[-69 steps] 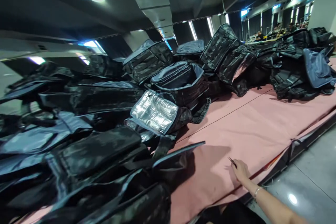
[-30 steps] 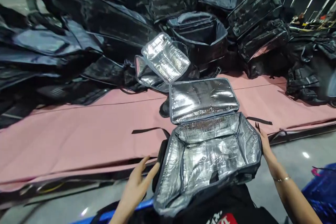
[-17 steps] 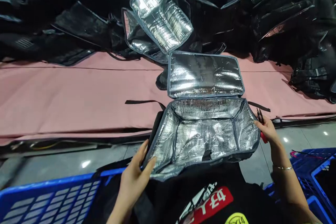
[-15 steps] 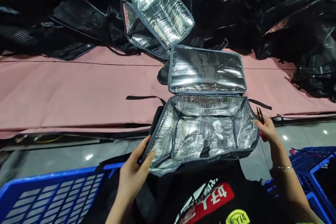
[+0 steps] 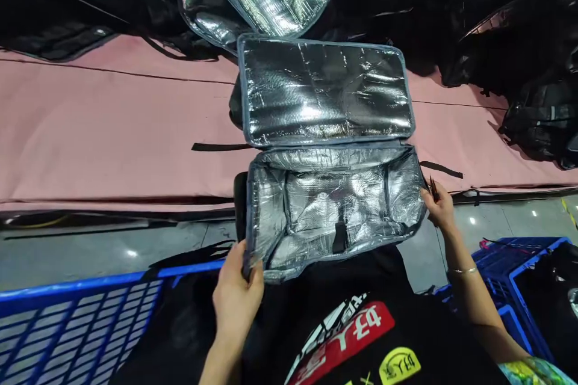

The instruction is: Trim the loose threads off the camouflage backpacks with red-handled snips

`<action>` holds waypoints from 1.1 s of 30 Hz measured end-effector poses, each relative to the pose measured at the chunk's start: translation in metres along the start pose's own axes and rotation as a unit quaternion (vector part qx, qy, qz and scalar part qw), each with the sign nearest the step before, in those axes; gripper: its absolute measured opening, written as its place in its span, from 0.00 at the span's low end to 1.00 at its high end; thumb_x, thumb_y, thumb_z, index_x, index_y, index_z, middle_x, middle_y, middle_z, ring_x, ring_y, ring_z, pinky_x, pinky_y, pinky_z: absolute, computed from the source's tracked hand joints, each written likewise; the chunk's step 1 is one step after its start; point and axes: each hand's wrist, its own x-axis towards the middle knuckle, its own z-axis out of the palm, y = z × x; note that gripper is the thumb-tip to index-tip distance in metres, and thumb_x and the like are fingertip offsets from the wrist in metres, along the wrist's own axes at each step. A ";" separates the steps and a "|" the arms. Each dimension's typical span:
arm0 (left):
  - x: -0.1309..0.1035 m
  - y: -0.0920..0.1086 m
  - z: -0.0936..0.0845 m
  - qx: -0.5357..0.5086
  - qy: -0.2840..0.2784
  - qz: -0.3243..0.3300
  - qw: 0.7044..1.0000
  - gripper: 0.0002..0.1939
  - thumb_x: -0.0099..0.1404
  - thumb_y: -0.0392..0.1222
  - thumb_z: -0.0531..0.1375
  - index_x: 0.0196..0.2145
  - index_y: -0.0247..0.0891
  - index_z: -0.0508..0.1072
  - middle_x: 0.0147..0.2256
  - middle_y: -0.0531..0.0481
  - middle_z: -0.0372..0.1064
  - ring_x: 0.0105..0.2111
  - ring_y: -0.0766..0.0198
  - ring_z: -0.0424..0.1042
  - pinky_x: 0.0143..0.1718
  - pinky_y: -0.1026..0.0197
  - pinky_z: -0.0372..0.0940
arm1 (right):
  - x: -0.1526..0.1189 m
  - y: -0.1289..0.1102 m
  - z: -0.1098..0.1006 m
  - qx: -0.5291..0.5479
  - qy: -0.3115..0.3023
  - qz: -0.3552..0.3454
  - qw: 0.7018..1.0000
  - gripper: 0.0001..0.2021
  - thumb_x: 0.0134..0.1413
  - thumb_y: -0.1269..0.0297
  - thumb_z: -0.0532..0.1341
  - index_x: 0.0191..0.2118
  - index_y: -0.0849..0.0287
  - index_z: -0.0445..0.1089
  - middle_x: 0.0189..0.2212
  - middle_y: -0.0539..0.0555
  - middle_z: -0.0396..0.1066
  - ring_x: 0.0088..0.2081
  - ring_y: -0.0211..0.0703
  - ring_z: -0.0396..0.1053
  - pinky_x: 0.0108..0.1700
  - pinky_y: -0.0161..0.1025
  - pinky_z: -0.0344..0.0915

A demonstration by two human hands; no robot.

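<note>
Left grip and right grip hold an open, grey-edged bag lined in crinkled silver.

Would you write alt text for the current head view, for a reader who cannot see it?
A person's left hand and right hand hold the sides of an open, silver-lined bag; the right also grips a dark pointed tool. Around are a pink surface, dark bags and blue baskets.

Bright glare on foil lining; black bags deeply shadowed.
</note>
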 end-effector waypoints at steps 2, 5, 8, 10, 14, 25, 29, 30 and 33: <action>0.002 0.016 -0.001 0.056 0.062 0.035 0.996 0.27 0.59 0.41 0.55 0.56 0.32 0.61 0.59 0.34 0.54 0.59 0.44 0.53 0.58 0.42 0.51 | 0.000 0.000 0.005 -0.033 0.023 0.028 0.999 0.17 0.50 0.59 0.58 0.44 0.61 0.70 0.34 0.55 0.73 0.34 0.43 0.69 0.41 0.41 0.66; 0.005 0.043 0.010 0.007 0.082 0.061 0.995 0.26 0.59 0.44 0.55 0.54 0.34 0.63 0.58 0.36 0.57 0.58 0.46 0.54 0.59 0.43 0.49 | -0.001 -0.016 0.008 -0.131 0.055 0.048 0.989 0.17 0.51 0.58 0.57 0.45 0.61 0.70 0.35 0.56 0.72 0.34 0.44 0.68 0.42 0.42 0.64; 0.010 0.058 0.045 -0.167 -0.187 -0.070 0.965 0.23 0.56 0.50 0.57 0.48 0.38 0.68 0.42 0.42 0.71 0.43 0.51 0.70 0.47 0.48 0.63 | -0.005 -0.047 0.016 -0.163 0.114 0.027 0.980 0.18 0.53 0.58 0.56 0.48 0.60 0.67 0.39 0.58 0.70 0.38 0.46 0.67 0.45 0.42 0.62; 0.013 0.060 0.074 -0.234 -0.312 -0.162 0.907 0.25 0.49 0.52 0.62 0.43 0.37 0.71 0.33 0.44 0.73 0.35 0.51 0.72 0.38 0.50 0.66 | -0.009 -0.068 0.030 -0.119 0.083 0.030 0.989 0.17 0.54 0.58 0.55 0.47 0.59 0.66 0.33 0.55 0.69 0.33 0.43 0.66 0.40 0.40 0.62; 0.007 0.053 0.105 -0.305 -0.347 -0.201 0.864 0.31 0.43 0.52 0.65 0.43 0.32 0.69 0.30 0.46 0.72 0.29 0.57 0.72 0.31 0.56 0.67 | -0.023 -0.090 0.073 -0.038 -0.128 0.060 0.989 0.17 0.57 0.55 0.53 0.48 0.57 0.62 0.24 0.47 0.64 0.24 0.38 0.61 0.31 0.35 0.60; -0.029 0.040 0.099 -0.405 -0.274 -0.252 0.835 0.27 0.43 0.48 0.66 0.41 0.35 0.68 0.31 0.50 0.72 0.29 0.65 0.70 0.35 0.59 0.65 | -0.067 -0.053 0.101 -0.173 -0.332 0.026 0.927 0.06 0.53 0.68 0.60 0.39 0.56 0.66 0.34 0.52 0.67 0.38 0.43 0.66 0.40 0.37 0.61; -0.028 0.043 0.099 -0.414 -0.272 -0.247 0.833 0.26 0.43 0.48 0.66 0.40 0.35 0.68 0.30 0.52 0.71 0.29 0.65 0.69 0.35 0.61 0.63 | -0.070 -0.055 0.101 -0.201 -0.340 -0.011 0.919 0.07 0.54 0.68 0.60 0.40 0.55 0.66 0.36 0.52 0.68 0.38 0.43 0.66 0.39 0.36 0.61; -0.028 0.044 0.098 -0.415 -0.272 -0.246 0.833 0.26 0.44 0.48 0.66 0.40 0.36 0.68 0.30 0.52 0.70 0.29 0.66 0.68 0.35 0.61 0.63 | -0.070 -0.056 0.102 -0.212 -0.341 -0.018 0.916 0.07 0.55 0.68 0.59 0.40 0.56 0.66 0.37 0.52 0.68 0.38 0.44 0.66 0.39 0.37 0.61; -0.029 0.044 0.098 -0.417 -0.273 -0.241 0.833 0.25 0.45 0.47 0.65 0.40 0.36 0.67 0.30 0.52 0.70 0.30 0.66 0.68 0.36 0.62 0.62 | -0.069 -0.057 0.105 -0.240 -0.345 -0.023 0.907 0.05 0.56 0.69 0.57 0.39 0.55 0.67 0.36 0.53 0.69 0.37 0.44 0.67 0.37 0.37 0.60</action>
